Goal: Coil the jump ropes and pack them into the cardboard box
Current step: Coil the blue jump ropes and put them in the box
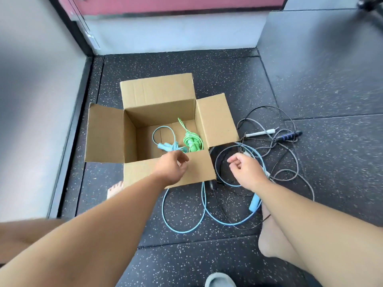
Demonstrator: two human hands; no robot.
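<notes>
The left hand (172, 168) hovers over the cardboard box's (104, 133) near flap, loosely curled, empty. The right hand (246, 172), likewise curled and empty, hangs above tangled jump ropes (254, 204).

The floor (228, 79) was black rubber matting with pale speckles. A grey slipper (219, 280) lay at the near edge. A white ledge (176, 36) ran beneath a pink panel (165, 4).
</notes>
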